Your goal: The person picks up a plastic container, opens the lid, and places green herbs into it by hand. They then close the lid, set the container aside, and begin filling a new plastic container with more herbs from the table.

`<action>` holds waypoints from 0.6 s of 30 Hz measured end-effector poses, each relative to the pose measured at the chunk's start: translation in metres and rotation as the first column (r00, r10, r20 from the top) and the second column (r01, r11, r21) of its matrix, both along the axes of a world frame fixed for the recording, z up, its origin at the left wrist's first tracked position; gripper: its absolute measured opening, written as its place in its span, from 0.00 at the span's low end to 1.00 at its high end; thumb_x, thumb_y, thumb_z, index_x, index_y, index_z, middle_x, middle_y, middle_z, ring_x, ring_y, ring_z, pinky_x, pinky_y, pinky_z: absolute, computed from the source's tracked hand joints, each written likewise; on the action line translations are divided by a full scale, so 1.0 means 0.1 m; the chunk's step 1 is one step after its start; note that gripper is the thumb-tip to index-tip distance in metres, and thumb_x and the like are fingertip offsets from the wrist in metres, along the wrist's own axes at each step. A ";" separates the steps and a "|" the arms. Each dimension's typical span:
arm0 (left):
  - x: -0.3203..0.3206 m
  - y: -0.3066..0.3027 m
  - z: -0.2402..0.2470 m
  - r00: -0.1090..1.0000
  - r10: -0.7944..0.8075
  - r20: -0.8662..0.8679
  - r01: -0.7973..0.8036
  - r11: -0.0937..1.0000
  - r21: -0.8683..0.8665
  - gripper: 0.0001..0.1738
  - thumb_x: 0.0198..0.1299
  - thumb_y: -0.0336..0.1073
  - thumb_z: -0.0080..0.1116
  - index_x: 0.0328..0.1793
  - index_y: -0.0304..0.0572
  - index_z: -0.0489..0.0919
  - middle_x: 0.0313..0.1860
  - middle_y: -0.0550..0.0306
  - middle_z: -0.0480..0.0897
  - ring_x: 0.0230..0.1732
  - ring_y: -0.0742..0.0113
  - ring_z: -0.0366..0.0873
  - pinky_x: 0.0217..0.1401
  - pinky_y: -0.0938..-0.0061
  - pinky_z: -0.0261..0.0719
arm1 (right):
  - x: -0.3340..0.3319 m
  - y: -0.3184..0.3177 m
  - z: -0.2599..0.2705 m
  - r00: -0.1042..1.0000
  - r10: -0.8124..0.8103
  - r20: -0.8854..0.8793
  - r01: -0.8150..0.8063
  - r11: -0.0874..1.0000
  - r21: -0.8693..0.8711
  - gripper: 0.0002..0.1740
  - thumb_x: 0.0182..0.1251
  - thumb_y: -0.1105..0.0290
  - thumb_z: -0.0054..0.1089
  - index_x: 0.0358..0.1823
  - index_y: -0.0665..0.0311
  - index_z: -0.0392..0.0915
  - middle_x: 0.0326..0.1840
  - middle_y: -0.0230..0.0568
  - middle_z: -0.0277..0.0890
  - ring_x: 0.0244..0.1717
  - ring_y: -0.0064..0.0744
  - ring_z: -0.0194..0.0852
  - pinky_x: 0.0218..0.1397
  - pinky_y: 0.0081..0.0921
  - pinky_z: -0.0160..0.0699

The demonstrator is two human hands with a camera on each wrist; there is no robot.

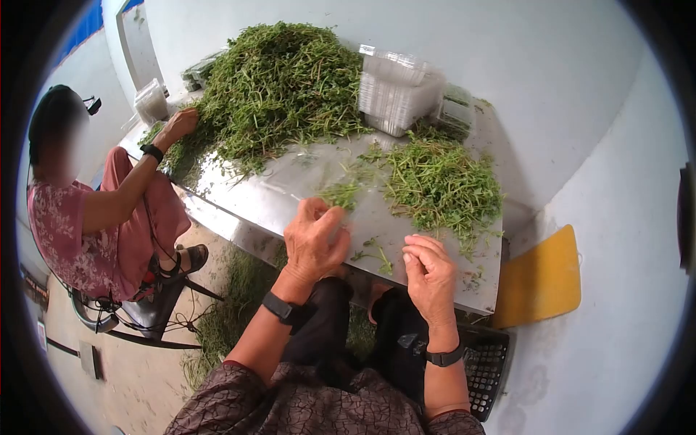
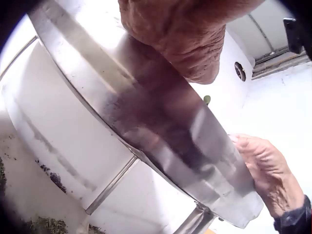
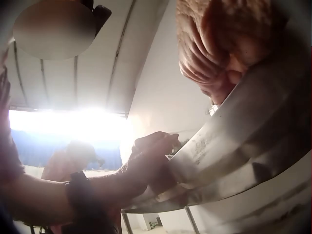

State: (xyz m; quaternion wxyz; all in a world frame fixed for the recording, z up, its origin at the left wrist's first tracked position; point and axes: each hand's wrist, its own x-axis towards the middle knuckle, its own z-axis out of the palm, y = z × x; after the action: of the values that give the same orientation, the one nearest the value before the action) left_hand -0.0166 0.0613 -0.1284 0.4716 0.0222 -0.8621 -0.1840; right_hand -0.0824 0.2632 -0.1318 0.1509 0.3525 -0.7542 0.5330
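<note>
My left hand (image 1: 315,239) is over the table's front edge with its fingers curled, pinching a small, slightly blurred tuft of green sprigs (image 1: 341,193) at the fingertips. To its right my right hand (image 1: 432,279) is also over the edge, fingers bent and thumb against them; nothing shows between them. A few loose sprigs (image 1: 378,255) lie on the metal table (image 1: 301,170) between the hands. Beyond the right hand spreads a low heap of leafy green stems (image 1: 442,185). In the left wrist view, the right hand (image 2: 268,170) appears past the metal rim.
A much larger mound of greens (image 1: 283,90) covers the back left. Stacked clear plastic boxes (image 1: 399,90) stand against the wall. At left a seated person (image 1: 80,225) reaches into the mound. A yellow board (image 1: 540,279) leans at right above a black crate (image 1: 487,370).
</note>
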 end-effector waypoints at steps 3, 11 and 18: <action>0.00 0.03 0.03 0.995 0.094 -0.030 -0.095 0.995 -0.041 0.18 0.39 0.27 0.63 0.42 0.43 0.82 0.38 0.51 0.75 0.28 0.55 0.76 0.32 0.67 0.76 | 0.01 0.00 0.00 0.999 0.005 0.040 -0.004 1.000 -0.016 0.06 0.54 0.82 0.60 0.34 0.69 0.81 0.44 0.44 0.81 0.51 0.43 0.77 0.51 0.33 0.79; -0.10 0.03 -0.03 0.997 0.072 -0.024 -0.069 0.994 0.083 0.14 0.43 0.21 0.56 0.39 0.39 0.80 0.38 0.51 0.76 0.25 0.60 0.74 0.27 0.72 0.73 | 0.02 0.00 -0.01 0.998 -0.016 -0.067 0.018 0.999 0.036 0.06 0.56 0.82 0.60 0.35 0.70 0.81 0.44 0.44 0.82 0.52 0.40 0.78 0.48 0.30 0.80; -0.09 0.01 -0.08 0.998 0.062 -0.017 -0.058 0.988 0.145 0.15 0.41 0.24 0.58 0.39 0.41 0.79 0.37 0.50 0.77 0.28 0.53 0.77 0.29 0.67 0.75 | 0.03 0.00 -0.04 0.999 0.001 -0.047 0.001 0.999 0.033 0.06 0.54 0.81 0.61 0.34 0.67 0.80 0.43 0.42 0.81 0.51 0.43 0.77 0.55 0.35 0.75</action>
State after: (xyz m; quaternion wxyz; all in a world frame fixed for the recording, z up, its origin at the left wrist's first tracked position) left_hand -0.0259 0.0626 -0.1367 0.4834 0.0804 -0.8403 -0.2320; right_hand -0.0796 0.2628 -0.1363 0.1625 0.3674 -0.7593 0.5119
